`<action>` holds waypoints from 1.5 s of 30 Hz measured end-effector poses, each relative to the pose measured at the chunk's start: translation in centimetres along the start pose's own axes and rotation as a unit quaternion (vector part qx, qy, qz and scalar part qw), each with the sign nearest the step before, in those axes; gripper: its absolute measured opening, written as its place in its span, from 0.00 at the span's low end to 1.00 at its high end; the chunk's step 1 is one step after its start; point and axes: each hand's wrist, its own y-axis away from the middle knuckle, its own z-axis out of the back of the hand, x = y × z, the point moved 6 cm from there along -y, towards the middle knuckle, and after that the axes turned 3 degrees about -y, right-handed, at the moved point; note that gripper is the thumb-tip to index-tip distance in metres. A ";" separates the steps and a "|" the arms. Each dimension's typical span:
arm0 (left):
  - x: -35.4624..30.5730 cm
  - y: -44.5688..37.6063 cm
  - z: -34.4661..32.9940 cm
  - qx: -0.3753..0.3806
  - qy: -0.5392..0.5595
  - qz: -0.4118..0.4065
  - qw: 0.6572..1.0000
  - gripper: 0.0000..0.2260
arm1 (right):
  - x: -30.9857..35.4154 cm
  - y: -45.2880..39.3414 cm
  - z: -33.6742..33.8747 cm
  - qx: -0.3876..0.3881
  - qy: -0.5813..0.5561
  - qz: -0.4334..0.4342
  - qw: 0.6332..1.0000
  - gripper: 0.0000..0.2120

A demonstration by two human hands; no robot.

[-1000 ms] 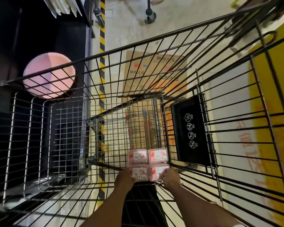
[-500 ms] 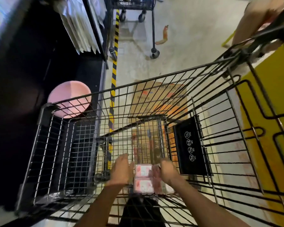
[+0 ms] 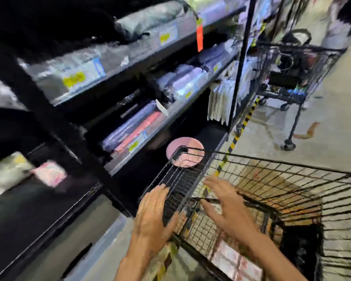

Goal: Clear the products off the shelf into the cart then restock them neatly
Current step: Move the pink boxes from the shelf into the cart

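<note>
Our left hand (image 3: 152,218) hangs with fingers spread and holds nothing, just outside the left wall of the black wire shopping cart (image 3: 272,199). Our right hand (image 3: 225,209) is likewise spread and bare, above the cart's basket near its left rim. Down on the cart's floor, at its near end, lie the pink-and-white product boxes (image 3: 235,262), blurred. To the left stands the dark metal shelving unit (image 3: 130,63), its boards stacked with clear-wrapped flat packs (image 3: 130,126); one more pink pack (image 3: 49,172) rests on a lower board at the far left. A round pink disc (image 3: 184,152) shows behind the cart's front left corner. A second wire cart (image 3: 292,65) stands further down the aisle.
</note>
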 end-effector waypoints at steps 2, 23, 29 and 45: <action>0.4 3.3 3.5 -0.073 0.007 0.042 0.996 0.28 | 3.7 0.3 -0.3 0.005 -0.035 0.067 0.997 0.25; 14.7 23.3 20.8 -0.286 -0.089 0.305 0.904 0.27 | 28.3 -1.3 -16.5 0.156 -0.148 0.289 0.933 0.24; 23.3 22.7 23.3 -0.269 -0.061 0.329 0.903 0.25 | 32.1 -5.6 -21.7 0.156 -0.139 0.283 0.936 0.22; 38.7 15.9 25.6 -0.226 -0.150 0.361 0.893 0.13 | 32.2 -18.2 -29.7 0.100 -0.083 0.205 0.970 0.21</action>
